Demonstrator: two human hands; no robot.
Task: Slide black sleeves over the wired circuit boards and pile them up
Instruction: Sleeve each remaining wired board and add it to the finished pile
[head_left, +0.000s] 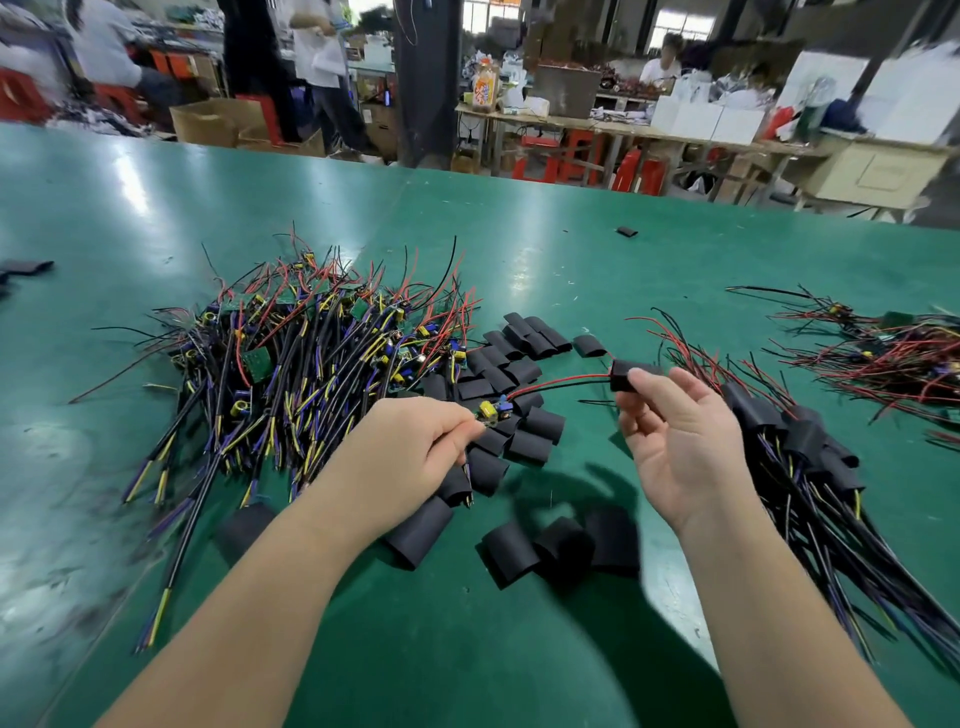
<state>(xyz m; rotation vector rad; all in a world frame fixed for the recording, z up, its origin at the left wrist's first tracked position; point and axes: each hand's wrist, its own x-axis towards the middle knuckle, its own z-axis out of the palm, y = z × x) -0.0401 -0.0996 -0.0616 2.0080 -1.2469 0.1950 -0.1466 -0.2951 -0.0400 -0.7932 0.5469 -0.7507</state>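
Note:
My left hand (415, 447) pinches a small circuit board (492, 410) with a yellow part, held above the green table (519, 649). Its red and black wires run right into a black sleeve (623, 375) pinched by the thumb and fingers of my right hand (675, 441). The sleeve sits on the wires, apart from the board. A big pile of bare wired boards (291, 358) lies at the left. Loose black sleeves (509, 364) are scattered in the middle and in front of my hands. A pile of sleeved boards (810, 457) lies at the right.
Another bundle of wired boards (883, 358) lies at the far right. A stray sleeve (627, 232) sits further back on the table and another one (26, 267) at the left edge. People, benches and boxes stand beyond the table's far edge.

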